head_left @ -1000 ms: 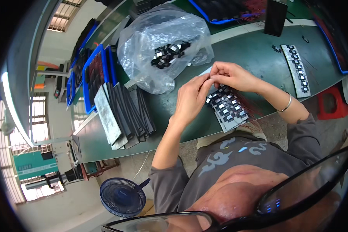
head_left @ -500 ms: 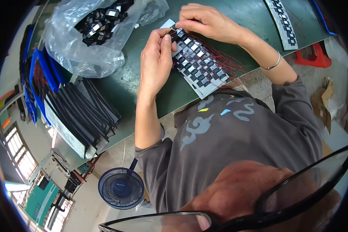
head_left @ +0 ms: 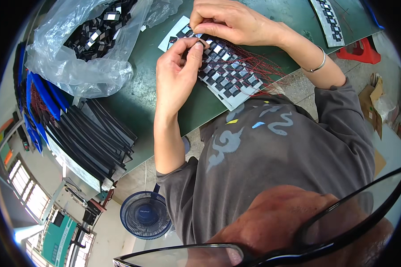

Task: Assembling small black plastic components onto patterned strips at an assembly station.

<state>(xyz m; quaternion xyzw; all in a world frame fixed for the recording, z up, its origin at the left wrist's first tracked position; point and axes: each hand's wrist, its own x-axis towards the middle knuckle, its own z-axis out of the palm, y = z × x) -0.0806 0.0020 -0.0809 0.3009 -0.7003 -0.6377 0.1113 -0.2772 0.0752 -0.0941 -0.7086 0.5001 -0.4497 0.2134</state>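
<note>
Tabletop (head_left: pixel 142 95): dark green, its front edge running from 8 o'clock up to 2 o'clock.
Plastic bag (head_left: pixel 104 82): clear and crumpled, at 9 o'clock from the board, with a heap of small black pieces (head_left: pixel 96 33) showing in it, some with shiny faces.
Stack of strips (head_left: pixel 91 133): dark and long, leaning together at 8 o'clock from the board.
Board (head_left: pixel 236 102): pale grey, flat on the tabletop under the hands; long axis from between 10 and 11 o'clock to between 4 and 5, the lower end just beside the front edge.
Narrow board (head_left: pixel 327 24): pale, well apart at 2 o'clock, pointing from 11 to 5 o'clock, with a row of black pieces along it.
Left hand (head_left: pixel 178 66): over the board's 9 o'clock side, thumb and forefinger pinched together; what lies between them is too small to tell.
Right hand (head_left: pixel 229 22): at 12 o'clock above the board, fingers curled, thumb meeting forefinger near the left fingertips; any grip cannot be told.
Wires (head_left: pixel 265 66): thin, dark red, fanning off the board toward 3 o'clock.
Blocks (head_left: pixel 233 91): black with shiny faces, in rows along the board.
</note>
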